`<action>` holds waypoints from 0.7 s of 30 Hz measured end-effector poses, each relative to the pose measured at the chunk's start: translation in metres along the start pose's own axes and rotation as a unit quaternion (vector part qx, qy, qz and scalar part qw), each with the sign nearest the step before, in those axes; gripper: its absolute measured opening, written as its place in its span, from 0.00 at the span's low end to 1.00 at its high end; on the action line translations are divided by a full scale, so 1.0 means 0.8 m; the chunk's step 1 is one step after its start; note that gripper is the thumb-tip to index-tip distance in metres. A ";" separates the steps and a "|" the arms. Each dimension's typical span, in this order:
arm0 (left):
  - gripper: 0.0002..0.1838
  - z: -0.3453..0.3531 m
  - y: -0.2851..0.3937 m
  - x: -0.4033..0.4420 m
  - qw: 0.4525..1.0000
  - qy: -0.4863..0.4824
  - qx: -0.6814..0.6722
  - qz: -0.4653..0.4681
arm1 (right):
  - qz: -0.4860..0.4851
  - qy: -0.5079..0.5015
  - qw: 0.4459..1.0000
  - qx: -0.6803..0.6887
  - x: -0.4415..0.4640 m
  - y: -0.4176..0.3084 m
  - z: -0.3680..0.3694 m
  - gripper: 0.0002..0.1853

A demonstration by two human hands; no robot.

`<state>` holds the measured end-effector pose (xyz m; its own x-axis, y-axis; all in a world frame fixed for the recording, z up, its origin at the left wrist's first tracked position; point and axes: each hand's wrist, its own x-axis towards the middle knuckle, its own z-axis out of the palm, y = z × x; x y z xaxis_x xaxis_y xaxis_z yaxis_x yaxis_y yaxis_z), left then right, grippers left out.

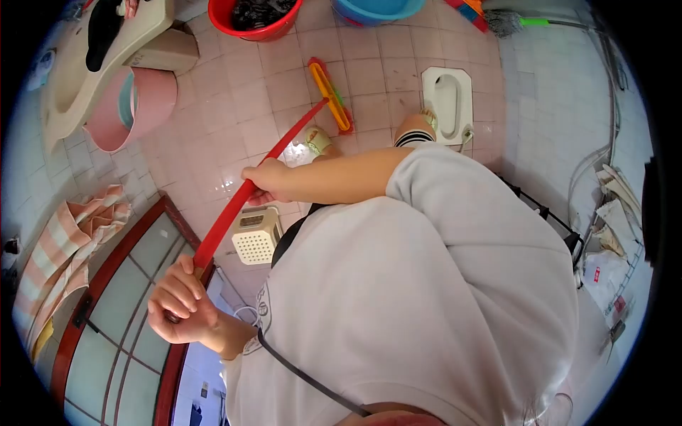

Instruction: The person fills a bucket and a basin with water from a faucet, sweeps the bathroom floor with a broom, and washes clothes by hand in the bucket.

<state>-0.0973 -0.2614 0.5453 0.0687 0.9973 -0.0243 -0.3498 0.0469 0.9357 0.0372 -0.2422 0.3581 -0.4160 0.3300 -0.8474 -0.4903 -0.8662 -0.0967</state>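
A broom with a long red handle (229, 216) slants across the left half of the view. Its yellow and red head (329, 97) rests on the tiled floor near my slippered foot. At the handle's upper end, my left hand (183, 299) is closed around it. Farther down, my right hand (268, 180) grips the same handle, with the forearm reaching across in front of my body. Below the right hand stands a beige plastic stool (256, 238) with a perforated side.
A squat toilet (447, 106) lies right of my feet. At the back are a red basin (264, 33) holding dark contents, a blue basin (376, 10) and a grey mop head (503, 23). A pink tub (153, 106) stands under the sink (74, 99); a red-framed door (117, 312) is lower left.
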 end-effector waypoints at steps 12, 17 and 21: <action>0.26 0.023 -0.002 0.016 0.887 -0.461 -0.013 0.023 | 0.053 -0.122 0.948 0.290 -0.032 -0.013 -0.046 0.04; 0.20 0.055 -0.084 -0.058 0.995 -0.048 0.076 -0.049 | 0.059 0.019 0.963 0.262 0.069 0.023 -0.104 0.03; 0.22 0.057 -0.103 -0.118 0.993 0.045 0.029 -0.102 | 0.063 0.052 0.976 0.202 0.074 0.071 -0.118 0.05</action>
<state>-0.0326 -0.3617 0.4867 0.0484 0.9683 -0.2449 -0.2821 0.2484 0.9267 0.0572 -0.3076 0.2529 -0.4235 0.1724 -0.8893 -0.7109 -0.6718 0.2083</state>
